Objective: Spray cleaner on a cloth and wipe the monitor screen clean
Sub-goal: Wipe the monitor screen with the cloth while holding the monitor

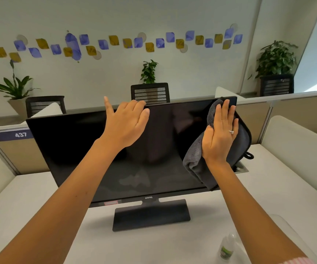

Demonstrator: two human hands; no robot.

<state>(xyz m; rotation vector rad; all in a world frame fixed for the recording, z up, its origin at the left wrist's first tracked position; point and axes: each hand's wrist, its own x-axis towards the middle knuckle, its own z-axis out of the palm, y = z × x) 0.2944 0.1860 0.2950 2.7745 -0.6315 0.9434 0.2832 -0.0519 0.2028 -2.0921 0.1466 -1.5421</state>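
Note:
A black monitor (73, 149) stands on the white desk, its screen dark and facing me. My left hand (127, 122) rests on the monitor's top edge near the middle, fingers curled over the rim. My right hand (220, 136) lies flat, fingers together, and presses a grey cloth (193, 161) against the right part of the screen. The cloth hangs down past the screen's lower right corner. A small clear spray bottle (227, 248) with a green label stands on the desk at the lower right, beside my right forearm.
The monitor's flat black base (151, 216) sits mid-desk. Low partitions (296, 109) bound the desk at the back and sides, with a "437" label (20, 134) at left. Black office chairs (150, 93) and potted plants stand beyond. A cable opening (241, 169) lies behind the monitor's right side.

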